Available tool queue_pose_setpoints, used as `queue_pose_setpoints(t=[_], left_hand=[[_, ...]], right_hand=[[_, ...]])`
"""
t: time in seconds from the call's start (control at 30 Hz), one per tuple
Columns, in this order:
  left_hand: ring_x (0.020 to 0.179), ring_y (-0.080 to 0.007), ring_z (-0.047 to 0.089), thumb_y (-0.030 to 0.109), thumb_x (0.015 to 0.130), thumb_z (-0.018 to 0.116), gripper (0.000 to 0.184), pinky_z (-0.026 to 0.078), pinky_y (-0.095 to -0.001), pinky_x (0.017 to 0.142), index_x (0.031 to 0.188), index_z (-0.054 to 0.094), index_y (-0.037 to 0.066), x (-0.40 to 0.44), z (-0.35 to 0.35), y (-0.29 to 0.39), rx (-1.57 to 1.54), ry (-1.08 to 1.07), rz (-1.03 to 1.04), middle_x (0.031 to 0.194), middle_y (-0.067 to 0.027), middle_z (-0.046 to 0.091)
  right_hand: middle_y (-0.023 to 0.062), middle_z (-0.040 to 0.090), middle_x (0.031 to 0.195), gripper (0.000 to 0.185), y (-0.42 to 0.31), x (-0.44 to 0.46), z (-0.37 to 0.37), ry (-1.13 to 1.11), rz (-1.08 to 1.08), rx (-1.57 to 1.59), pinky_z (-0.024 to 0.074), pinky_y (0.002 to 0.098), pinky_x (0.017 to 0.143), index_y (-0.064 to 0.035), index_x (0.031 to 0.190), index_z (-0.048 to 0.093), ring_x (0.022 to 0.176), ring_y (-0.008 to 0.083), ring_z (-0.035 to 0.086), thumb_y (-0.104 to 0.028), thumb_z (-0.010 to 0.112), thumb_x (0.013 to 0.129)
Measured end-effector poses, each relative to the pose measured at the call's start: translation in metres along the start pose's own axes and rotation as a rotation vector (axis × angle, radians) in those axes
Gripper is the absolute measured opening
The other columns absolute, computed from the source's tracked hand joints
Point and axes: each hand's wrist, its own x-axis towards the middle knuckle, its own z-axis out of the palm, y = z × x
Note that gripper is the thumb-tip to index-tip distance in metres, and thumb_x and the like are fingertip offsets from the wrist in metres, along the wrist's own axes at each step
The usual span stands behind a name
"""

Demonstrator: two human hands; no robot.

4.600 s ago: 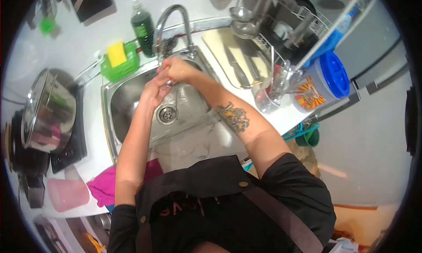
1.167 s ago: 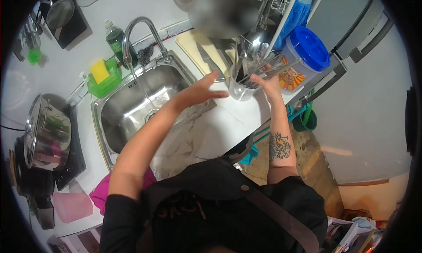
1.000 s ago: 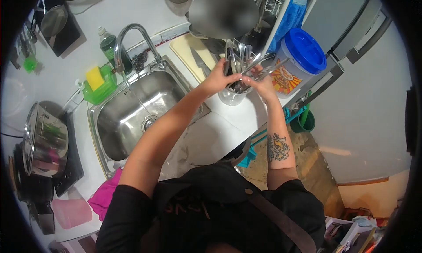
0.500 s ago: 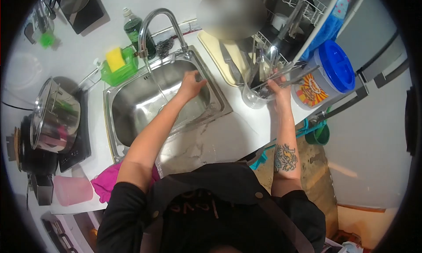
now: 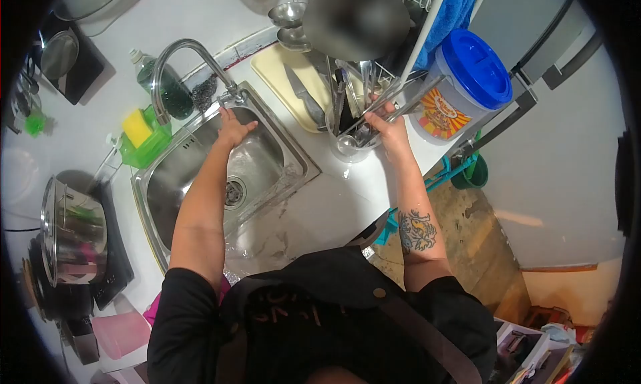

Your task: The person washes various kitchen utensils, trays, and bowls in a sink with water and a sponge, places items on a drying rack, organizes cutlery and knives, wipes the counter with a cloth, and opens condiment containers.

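My left hand [image 5: 234,127] reaches over the far side of the steel sink [image 5: 257,167], fingers apart, at the base of the curved faucet [image 5: 190,45]. Whether its fingertips touch the faucet is hard to tell. No water stream shows under the spout. My right hand [image 5: 387,125] is closed around long metal utensils that look like tongs [image 5: 417,98], at the rim of a clear container [image 5: 357,153]. Spoons and other cutlery [image 5: 347,93] stand in that container. Beside it, a knife [image 5: 304,97] lies on a cream cutting board [image 5: 270,67].
A blue-lidded bucket [image 5: 437,110] stands right of the container. Behind the sink are a green soap bottle [image 5: 163,83], a scouring pad [image 5: 203,93] and a yellow sponge [image 5: 137,128] in a green holder [image 5: 148,153]. A steel pot [image 5: 80,234] sits at the left.
My left hand has moved from above the sink's right side to the faucet base, and the running water has stopped. My right hand still holds the tongs at the container. The view has shifted.
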Motion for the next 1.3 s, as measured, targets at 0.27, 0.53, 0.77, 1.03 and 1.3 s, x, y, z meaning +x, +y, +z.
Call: queue_pose_setpoints(t=[0.27, 0.53, 0.77, 1.03, 1.3], left_hand=[[0.086, -0.0194, 0.057, 0.037, 0.076, 0.059, 0.052, 0.043, -0.0296, 0.077, 0.112, 0.05, 0.0, -0.085, -0.056, 0.121, -0.385, -0.193, 0.426, 0.098, -0.0118, 0.059], [0.096, -0.0102, 0.048, 0.004, 0.077, 0.06, 0.046, 0.039, -0.0246, 0.081, 0.118, 0.04, 0.001, -0.133, -0.021, 0.196, -1.001, -0.362, 0.726, 0.104, -0.0034, 0.053], [0.076, -0.0122, 0.05, 0.008, 0.077, 0.058, 0.035, 0.041, -0.0231, 0.07, 0.109, 0.048, -0.004, -0.125, -0.019, 0.191, -0.634, -0.03, 0.646, 0.088, -0.0028, 0.053], [0.074, -0.012, 0.048, 0.015, 0.066, 0.071, 0.046, 0.042, -0.0241, 0.065, 0.102, 0.047, -0.002, -0.122, -0.034, 0.173, -0.677, -0.208, 0.621, 0.083, -0.0056, 0.05], [0.055, -0.0067, 0.04, 0.017, 0.061, 0.077, 0.035, 0.039, -0.0207, 0.051, 0.078, 0.05, 0.002, -0.157, -0.052, 0.185, -0.549, 0.046, 0.545, 0.061, 0.0027, 0.044]], right_hand=[[0.0037, 0.057, 0.09, 0.041, -0.005, 0.0, 0.001, -0.074, 0.023, 0.038, 0.0393, 0.024, 0.076, 0.0002, 0.111, 0.05, 0.083, 0.012, 0.052, -0.006, 0.062, 0.072], [0.0054, 0.06, 0.089, 0.028, -0.02, -0.003, 0.002, -0.046, -0.085, 0.01, 0.0421, 0.0246, 0.074, 0.0001, 0.101, 0.056, 0.081, 0.0116, 0.054, -0.006, 0.061, 0.075], [0.0051, 0.061, 0.086, 0.027, -0.027, -0.006, -0.003, 0.006, -0.162, -0.119, 0.0437, 0.0233, 0.071, 0.0002, 0.1, 0.056, 0.077, 0.0106, 0.055, -0.006, 0.062, 0.075], [0.0038, 0.052, 0.087, 0.058, -0.041, -0.014, -0.013, 0.081, -0.197, 0.051, 0.0411, 0.0252, 0.072, 0.0025, 0.121, 0.037, 0.087, 0.0139, 0.053, -0.016, 0.065, 0.074], [0.0113, 0.045, 0.105, 0.061, -0.043, -0.026, -0.026, 0.297, -0.412, 0.226, 0.0426, 0.0238, 0.077, -0.0028, 0.126, 0.027, 0.091, 0.0134, 0.051, -0.014, 0.062, 0.078]])
